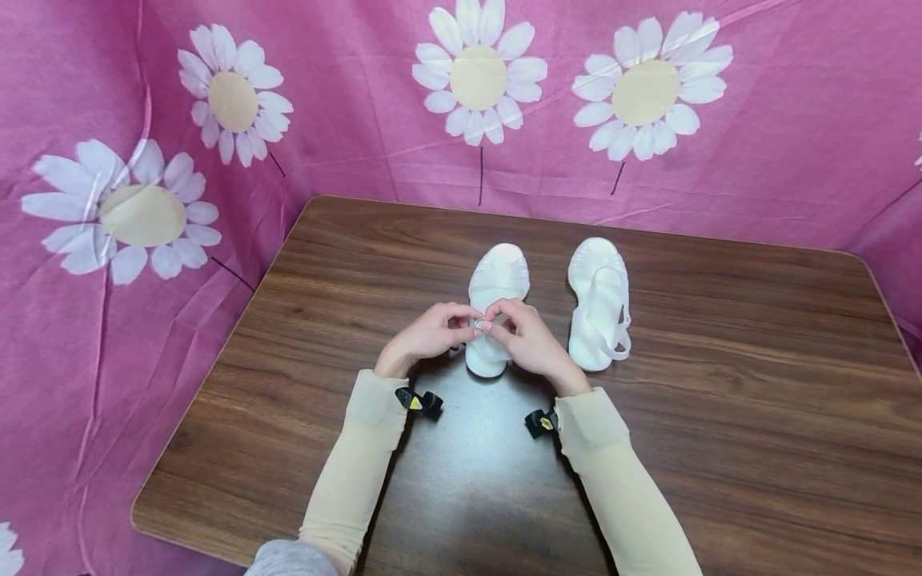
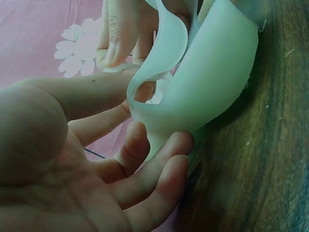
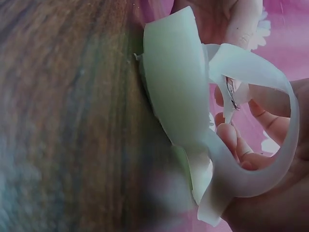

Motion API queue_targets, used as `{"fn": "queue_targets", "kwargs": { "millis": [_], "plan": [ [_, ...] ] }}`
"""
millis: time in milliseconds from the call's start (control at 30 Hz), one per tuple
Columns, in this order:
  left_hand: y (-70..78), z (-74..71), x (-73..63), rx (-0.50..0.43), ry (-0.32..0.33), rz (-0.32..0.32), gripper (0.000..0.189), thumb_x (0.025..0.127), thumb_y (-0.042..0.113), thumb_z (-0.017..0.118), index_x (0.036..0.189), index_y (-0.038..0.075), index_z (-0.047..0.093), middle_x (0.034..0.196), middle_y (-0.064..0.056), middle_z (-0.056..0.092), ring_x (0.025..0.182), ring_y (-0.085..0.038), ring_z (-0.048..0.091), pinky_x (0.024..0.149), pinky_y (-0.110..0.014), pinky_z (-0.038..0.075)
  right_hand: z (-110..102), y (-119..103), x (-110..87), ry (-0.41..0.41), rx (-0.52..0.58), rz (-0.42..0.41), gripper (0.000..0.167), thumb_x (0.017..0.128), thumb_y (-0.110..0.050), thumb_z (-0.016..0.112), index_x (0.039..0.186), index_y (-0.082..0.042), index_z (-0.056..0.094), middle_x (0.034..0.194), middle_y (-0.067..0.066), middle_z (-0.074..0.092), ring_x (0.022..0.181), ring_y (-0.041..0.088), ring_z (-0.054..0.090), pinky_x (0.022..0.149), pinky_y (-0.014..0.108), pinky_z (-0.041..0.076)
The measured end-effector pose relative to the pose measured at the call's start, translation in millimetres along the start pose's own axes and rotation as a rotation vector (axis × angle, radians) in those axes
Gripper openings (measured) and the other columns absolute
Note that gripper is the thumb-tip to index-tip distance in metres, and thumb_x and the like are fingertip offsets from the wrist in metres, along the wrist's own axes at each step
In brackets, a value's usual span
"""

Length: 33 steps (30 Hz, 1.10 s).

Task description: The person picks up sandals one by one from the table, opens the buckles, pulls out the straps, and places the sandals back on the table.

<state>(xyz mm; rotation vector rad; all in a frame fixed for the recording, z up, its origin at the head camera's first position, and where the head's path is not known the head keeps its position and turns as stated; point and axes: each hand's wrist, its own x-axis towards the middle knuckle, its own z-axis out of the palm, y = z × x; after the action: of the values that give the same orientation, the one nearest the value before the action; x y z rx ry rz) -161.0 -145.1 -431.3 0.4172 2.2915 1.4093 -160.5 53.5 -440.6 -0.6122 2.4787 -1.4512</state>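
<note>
A white sandal (image 1: 499, 268) lies on the table with its toe pointing away. Over its ankle part my two hands meet, fingertips nearly together. My left hand (image 1: 432, 330) pinches the ankle strap by the small metal buckle (image 3: 232, 94) with thumb and forefinger. From the other side my right hand (image 1: 531, 342) pinches the strap between thumb and forefinger. In the left wrist view the pale heel (image 2: 212, 72) stands near, with the strap (image 2: 166, 43) looping up from it. The buckle is largely covered by fingertips in the head view.
A second white sandal (image 1: 596, 304) lies to the right, its strap looped out at the side. The brown wooden table (image 1: 735, 384) reaches back to a pink cloth (image 1: 346, 96) printed with daisies. A black wrist camera (image 1: 420, 402) sits below the left hand.
</note>
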Motion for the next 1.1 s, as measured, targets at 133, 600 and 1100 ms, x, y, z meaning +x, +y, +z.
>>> {"fn": "queue_targets", "kwargs": {
  "millis": [133, 600, 1100],
  "plan": [
    [-0.4, 0.7, 0.5, 0.004, 0.028, 0.006, 0.025, 0.089, 0.009, 0.064, 0.113, 0.004, 0.068, 0.084, -0.003, 0.051, 0.07, -0.011, 0.047, 0.059, -0.02, 0.039, 0.4, -0.2, -0.4, 0.02, -0.004, 0.007, 0.007, 0.094, -0.017, 0.06, 0.097, -0.012, 0.064, 0.104, 0.009, 0.06, 0.086, 0.02, 0.05, 0.076, 0.032, 0.039],
    [0.8, 1.3, 2.2, -0.063, 0.129, -0.005, 0.033, 0.085, 0.007, 0.069, 0.118, 0.004, 0.066, 0.098, -0.012, 0.061, 0.08, -0.016, 0.058, 0.067, -0.022, 0.047, -2.3, -0.6, -2.3, 0.041, 0.023, 0.077, 0.018, 0.092, -0.014, 0.06, 0.11, -0.013, 0.066, 0.082, 0.007, 0.057, 0.065, 0.019, 0.049, 0.059, 0.031, 0.042],
    [3.7, 1.3, 1.6, -0.032, 0.124, 0.014, 0.029, 0.087, 0.006, 0.067, 0.116, 0.002, 0.065, 0.09, -0.012, 0.065, 0.077, -0.013, 0.056, 0.062, -0.022, 0.045, -4.5, -5.4, -2.0, 0.123, 0.103, 0.076, 0.018, 0.09, -0.011, 0.063, 0.108, -0.009, 0.067, 0.102, 0.01, 0.069, 0.092, 0.021, 0.063, 0.08, 0.032, 0.049]
  ]
}}
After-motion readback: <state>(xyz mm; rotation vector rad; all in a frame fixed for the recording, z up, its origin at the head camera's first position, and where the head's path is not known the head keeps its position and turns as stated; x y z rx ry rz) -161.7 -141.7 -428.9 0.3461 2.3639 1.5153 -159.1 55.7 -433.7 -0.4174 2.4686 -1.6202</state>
